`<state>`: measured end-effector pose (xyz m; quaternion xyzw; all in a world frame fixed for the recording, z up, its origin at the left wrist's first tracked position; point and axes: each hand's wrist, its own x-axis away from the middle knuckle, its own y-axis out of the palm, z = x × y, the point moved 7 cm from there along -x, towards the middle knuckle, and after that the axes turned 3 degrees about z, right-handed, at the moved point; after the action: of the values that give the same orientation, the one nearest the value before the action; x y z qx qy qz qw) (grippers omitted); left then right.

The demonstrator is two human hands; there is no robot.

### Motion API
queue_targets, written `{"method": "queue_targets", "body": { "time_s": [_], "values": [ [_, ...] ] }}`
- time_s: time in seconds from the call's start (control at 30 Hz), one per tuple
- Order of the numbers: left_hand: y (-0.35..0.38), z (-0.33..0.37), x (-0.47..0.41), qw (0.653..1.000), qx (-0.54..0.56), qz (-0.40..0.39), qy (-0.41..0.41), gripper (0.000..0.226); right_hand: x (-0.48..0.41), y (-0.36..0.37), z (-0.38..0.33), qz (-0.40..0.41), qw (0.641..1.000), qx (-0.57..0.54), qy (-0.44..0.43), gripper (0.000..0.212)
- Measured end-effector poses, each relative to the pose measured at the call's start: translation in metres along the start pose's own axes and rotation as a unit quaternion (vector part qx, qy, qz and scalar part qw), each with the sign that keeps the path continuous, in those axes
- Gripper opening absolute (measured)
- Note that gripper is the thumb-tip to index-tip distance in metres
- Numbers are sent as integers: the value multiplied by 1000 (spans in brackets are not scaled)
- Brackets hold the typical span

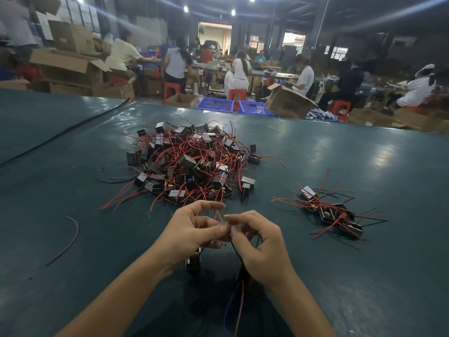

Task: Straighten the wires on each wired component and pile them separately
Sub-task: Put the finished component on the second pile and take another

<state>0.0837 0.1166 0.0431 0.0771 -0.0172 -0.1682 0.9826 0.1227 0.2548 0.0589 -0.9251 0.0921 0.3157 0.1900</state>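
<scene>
Above the dark green table [364, 154], the left hand [192, 232] and right hand [262, 246] meet fingertip to fingertip. Each pinches the wires of a component [193, 262] that hangs under the left palm. A big pile [192, 164] lies ahead and a small pile [332, 212] to the right. Behind, workers sit on red stools [237, 93] among boxes [70, 66] and blue crates [213, 104].

Bare counter [279, 181] forms a lane between the big tangled pile [192, 164] and the small pile [332, 212]. On the left, 1 loose red wire [69, 237] and a black cable [60, 135] lie across it.
</scene>
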Motion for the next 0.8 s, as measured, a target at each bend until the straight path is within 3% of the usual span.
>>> {"method": "queue_targets", "body": {
  "time_s": [0.27, 0.4, 0.63, 0.8],
  "values": [
    [1, 3, 2, 999, -20, -20, -19, 53, 1, -1, 2, -31, 999, 37, 15, 5],
    [1, 1, 2, 1000, -12, -4, -24, 49, 3, 3, 2, -38, 998, 43, 34, 9],
    [13, -13, 5, 994, 70, 4, -79, 31, 2, 1, 2, 20, 998, 44, 42, 9],
    [19, -14, 8, 996, 25, -28, -87, 21, 1, -6, -2, 65, 996, 57, 29, 12]
  ]
}}
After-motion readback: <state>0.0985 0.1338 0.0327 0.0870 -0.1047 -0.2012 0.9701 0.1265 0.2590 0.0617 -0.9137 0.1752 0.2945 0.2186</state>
